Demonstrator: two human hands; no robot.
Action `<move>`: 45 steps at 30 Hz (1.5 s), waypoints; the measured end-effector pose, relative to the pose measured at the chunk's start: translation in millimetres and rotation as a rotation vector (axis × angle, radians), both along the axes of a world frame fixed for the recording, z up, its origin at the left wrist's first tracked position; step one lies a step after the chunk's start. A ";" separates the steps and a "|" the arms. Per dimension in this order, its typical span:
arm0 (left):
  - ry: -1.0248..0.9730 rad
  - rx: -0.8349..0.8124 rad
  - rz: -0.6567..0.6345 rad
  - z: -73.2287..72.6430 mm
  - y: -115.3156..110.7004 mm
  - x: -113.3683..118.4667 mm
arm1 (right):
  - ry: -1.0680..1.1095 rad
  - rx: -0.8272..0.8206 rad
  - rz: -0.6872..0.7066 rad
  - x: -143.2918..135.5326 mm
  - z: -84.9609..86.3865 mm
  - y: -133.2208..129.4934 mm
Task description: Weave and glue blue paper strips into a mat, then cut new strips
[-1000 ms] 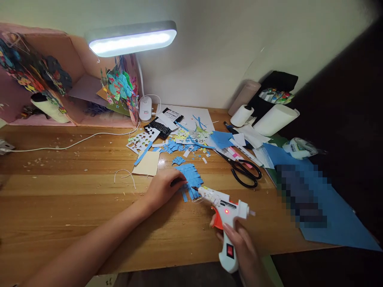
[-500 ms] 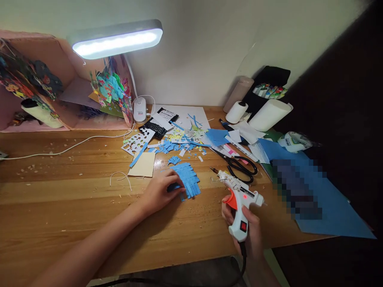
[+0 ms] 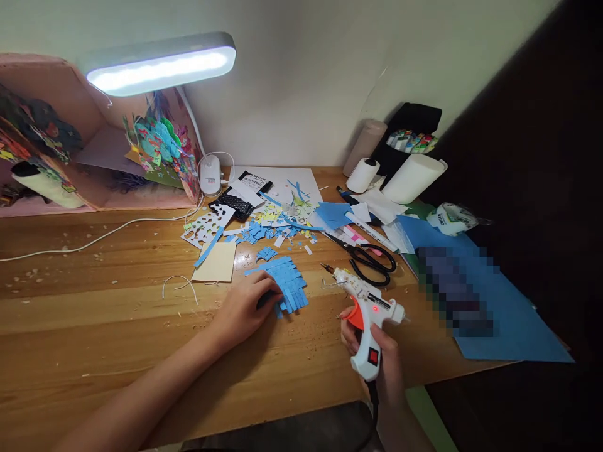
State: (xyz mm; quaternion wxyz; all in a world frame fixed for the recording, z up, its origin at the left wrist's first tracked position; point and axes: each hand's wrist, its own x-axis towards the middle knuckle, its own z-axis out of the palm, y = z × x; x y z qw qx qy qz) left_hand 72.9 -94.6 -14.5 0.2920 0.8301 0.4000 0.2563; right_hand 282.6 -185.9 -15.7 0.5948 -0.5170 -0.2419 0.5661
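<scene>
Over the front left edge of a woven sheet of blue paper strips [image 3: 291, 280], my left hand [image 3: 247, 307] is closed, thumb and fingers pinched together. The paper lies on the table, and its covered corner is hidden under those fingers. My right hand [image 3: 390, 367] grips a white hot glue gun [image 3: 370, 329] by the handle, with fingers at the orange trigger. Its nozzle points up and left, apart from the paper. A red light glows on its side, and stringy glue clings near the tip. A small blue woven piece [image 3: 267, 253] lies just behind the sheet.
Black-handled scissors [image 3: 387, 271] lie just behind the glue gun. Paper scraps [image 3: 257, 232] and a cream card [image 3: 215, 262] lie farther back. White rolls [image 3: 414, 179] stand at the back right; a pink box [image 3: 92, 144] and a lit lamp [image 3: 164, 66] are at the left.
The whole view has shifted, so the scene sits a little farther left. Both hands keep nearly the same pose, and the glue gun stays in my right hand.
</scene>
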 end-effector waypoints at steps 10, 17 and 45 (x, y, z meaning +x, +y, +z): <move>0.121 0.040 0.047 4.1 -7.5 2.6 | 0.014 0.025 0.016 1.2 -4.1 0.0; 0.298 0.142 0.060 10.7 -10.7 15.5 | 0.028 -0.005 -0.001 1.0 -4.5 -0.2; 0.106 -0.014 0.164 -5.7 21.5 15.2 | -0.513 -0.157 0.152 -8.6 -14.8 -18.1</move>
